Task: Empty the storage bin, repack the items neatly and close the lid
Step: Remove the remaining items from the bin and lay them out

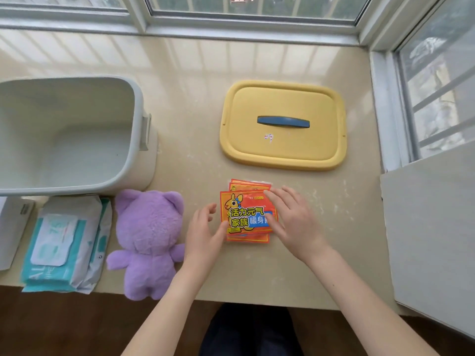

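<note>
At the near edge of the pale beige stone desk (195, 111), the person's dark-trousered legs (252, 330) show below two bare forearms reaching forward. The left hand (205, 232) sits at the left edge of a small stack of flat orange foil packets printed with a cartoon kangaroo (244, 214). Its fingers (209, 210) are loosely spread and grip nothing, and only the thumb touches the stack's lower left side. The right hand (295, 222) lies flat on the right part of the top packet, its fingers straight and released. The packets lie on the desk in an uneven pile, with the lower ones sticking out at the far and near ends.

Just left of the left hand, a purple plush bear (149, 240) lies on the desk. Further left are soft white and teal wet-wipe packs (59, 242), one overlapping the other, and a white box (11, 227) cut off by the picture's edge.

Beyond the wipes stands the open pale grey plastic storage bin (77, 119), with nothing visible inside. Well to its right, beyond the packets, the yellow rectangular plastic lid (282, 150) lies flat, its dark blue handle (283, 122) facing up. A white-framed window (252, 29) runs along the far side.
</note>
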Motion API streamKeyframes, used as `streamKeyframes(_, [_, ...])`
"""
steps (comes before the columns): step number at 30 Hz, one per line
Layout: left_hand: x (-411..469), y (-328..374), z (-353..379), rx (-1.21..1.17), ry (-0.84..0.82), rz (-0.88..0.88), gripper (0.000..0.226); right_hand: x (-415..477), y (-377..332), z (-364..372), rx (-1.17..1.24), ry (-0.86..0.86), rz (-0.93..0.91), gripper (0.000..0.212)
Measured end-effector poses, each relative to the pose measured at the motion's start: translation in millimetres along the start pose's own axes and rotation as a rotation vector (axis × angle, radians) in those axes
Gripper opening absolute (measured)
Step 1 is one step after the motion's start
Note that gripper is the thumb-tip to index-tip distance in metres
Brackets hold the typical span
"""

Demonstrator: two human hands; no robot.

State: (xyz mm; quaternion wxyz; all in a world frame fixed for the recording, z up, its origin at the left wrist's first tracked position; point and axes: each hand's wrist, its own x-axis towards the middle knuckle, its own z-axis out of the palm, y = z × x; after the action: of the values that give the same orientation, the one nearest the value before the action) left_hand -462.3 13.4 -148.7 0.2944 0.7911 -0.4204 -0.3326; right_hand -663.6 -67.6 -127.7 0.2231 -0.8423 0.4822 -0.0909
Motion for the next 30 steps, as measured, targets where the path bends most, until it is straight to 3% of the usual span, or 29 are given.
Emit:
streamKeyframes(6, [16,-14,20,0.017,0.058,0.123,0.055,34,10,33,-0.02,-0.106,-0.156,0.057])
streamKeyframes(13, [26,-30,29,-0.114,0.114,0.072,0.044,35,25,54,-0.125,0.048,-0.145,0.048])
streamKeyframes(16, [23,-31,27,-0.178,0.102,0.065,0.038,29,21,57,-0.178,0.085,-0.047,0.048])
streamKeyframes(22, [14,-29,26,-0.217,0.057,0.022,0.036,10,-2,57,-0.216,0.087,0.328,0.05])
streamKeyframes(30, [13,-18,30,0.03,-0.021,0.112,0.035,-2,-18,67,0.089,0.143,0.54,0.04])
